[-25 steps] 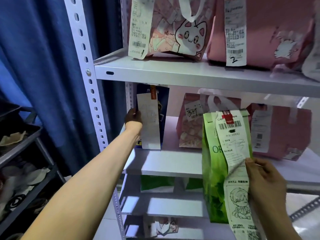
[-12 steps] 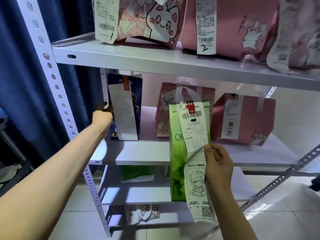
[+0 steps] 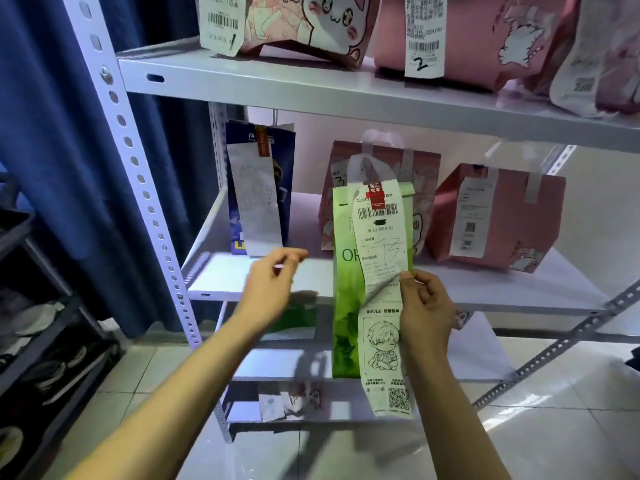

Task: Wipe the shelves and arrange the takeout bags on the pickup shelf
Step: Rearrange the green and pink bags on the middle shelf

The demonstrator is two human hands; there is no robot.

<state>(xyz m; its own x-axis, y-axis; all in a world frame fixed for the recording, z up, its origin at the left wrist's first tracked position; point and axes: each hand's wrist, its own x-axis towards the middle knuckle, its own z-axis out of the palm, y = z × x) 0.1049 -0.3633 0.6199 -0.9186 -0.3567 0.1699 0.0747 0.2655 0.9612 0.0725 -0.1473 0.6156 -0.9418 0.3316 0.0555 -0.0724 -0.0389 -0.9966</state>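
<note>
My right hand grips a tall green takeout bag by its right edge, pinching the long white receipt that hangs down its front. The bag is held in the air in front of the middle shelf. My left hand hovers empty with fingers apart, just in front of that shelf's edge and left of the green bag. A blue bag with a receipt stands at the shelf's back left. Two pink bags stand behind and to the right.
The top shelf carries a cat-print bag and pink bags with receipts. Lower shelves hold a green bag and a small pink one. A blue curtain and a dark rack stand on the left.
My left hand let go of the blue bag and drew back toward the shelf's front edge. The green bag stays in my right hand; the view shifted down and right.
</note>
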